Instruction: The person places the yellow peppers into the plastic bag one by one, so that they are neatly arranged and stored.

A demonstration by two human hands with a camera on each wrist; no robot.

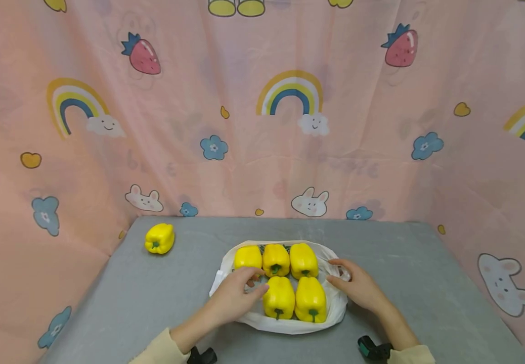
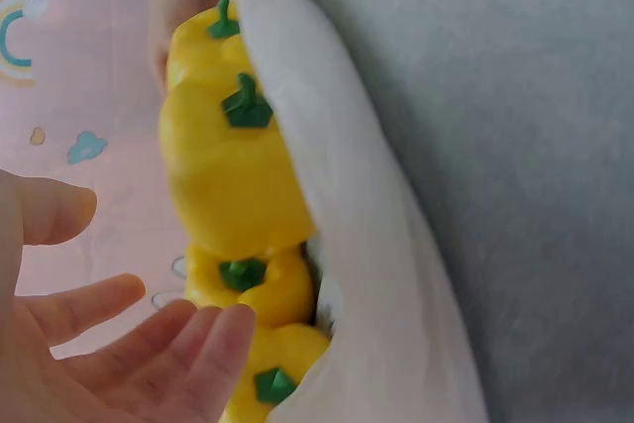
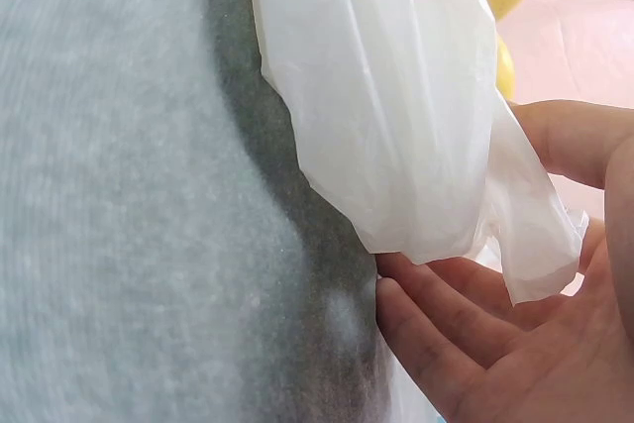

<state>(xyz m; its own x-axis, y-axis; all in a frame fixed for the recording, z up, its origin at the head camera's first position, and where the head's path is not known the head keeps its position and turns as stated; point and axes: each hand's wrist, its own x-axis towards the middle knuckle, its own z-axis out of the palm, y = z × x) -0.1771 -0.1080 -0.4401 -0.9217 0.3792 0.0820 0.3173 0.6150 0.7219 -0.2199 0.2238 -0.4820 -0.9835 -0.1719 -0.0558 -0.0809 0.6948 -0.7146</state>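
- White plastic bag: thin, crinkled, translucent film, spread open and flat on the grey table, near the middle and towards the near edge. Its long axis runs parallel to that edge.
- Bell peppers in the bag: five, glossy yellow, blocky and lobed, with green stems. Three form a far row and two a near row, packed so that they touch. All stems point towards the near edge, so each pepper's long axis runs from far edge to near edge.
- Left hand: released, fingers straight and relaxed, gripping nothing. It lies over the bag's left part, fingertips at the gap beside the near-row peppers; the left wrist view shows the palm open beside the fruit.
- Right hand: fingers extended along the bag's right rim. In the right wrist view a flap of film drapes over the fingers, with the thumb behind it; whether it pinches the film cannot be told.
- Loose bell pepper: the same yellow kind, alone near the far left corner, well apart from the bag, stem towards the near edge.
- Table: matte grey cloth surface, finely textured.
- Backdrop curtain: soft pink fabric printed with rainbows, strawberries, rabbits and flowers, enclosing the far edge and both sides.
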